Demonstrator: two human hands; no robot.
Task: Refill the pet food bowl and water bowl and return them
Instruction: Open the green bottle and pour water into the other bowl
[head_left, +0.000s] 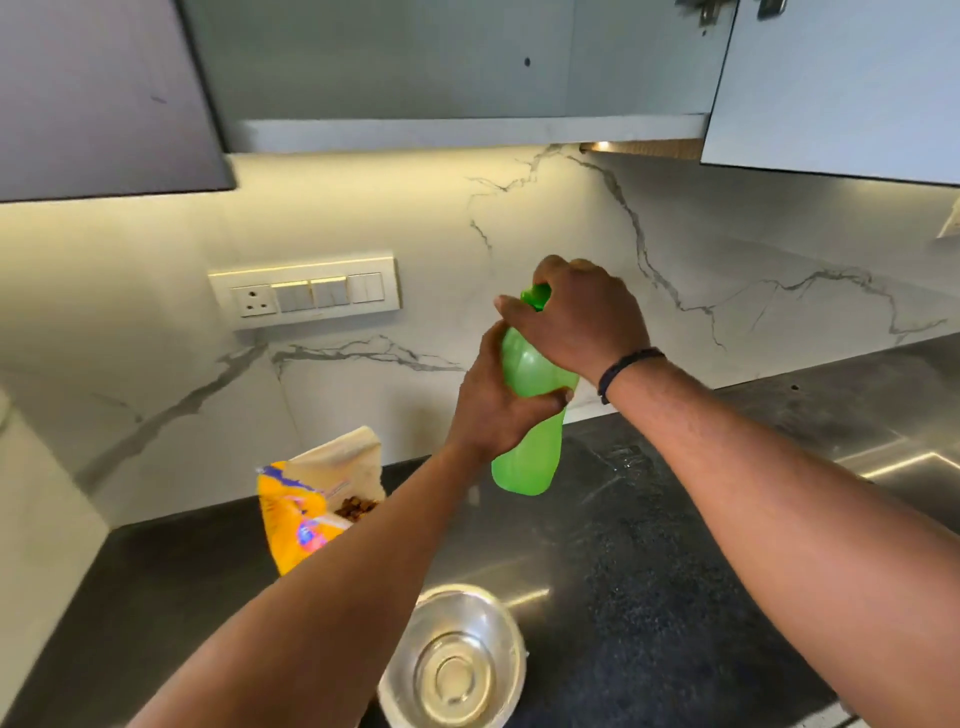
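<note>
I hold a green plastic bottle upright in the air above the dark counter. My left hand is wrapped around its middle. My right hand is closed over the green cap at its top. Below, near the front edge, a steel bowl sits on the counter; it looks to hold nothing or clear water, I cannot tell which. An open orange pet food bag stands left of my left forearm, brown kibble showing inside. My left forearm hides part of the bag and the bowl's left rim.
The dark stone counter runs to a marble backsplash with a switch panel. A steel sink edge lies at the right. Overhead cabinets hang above, with one door open at the upper right.
</note>
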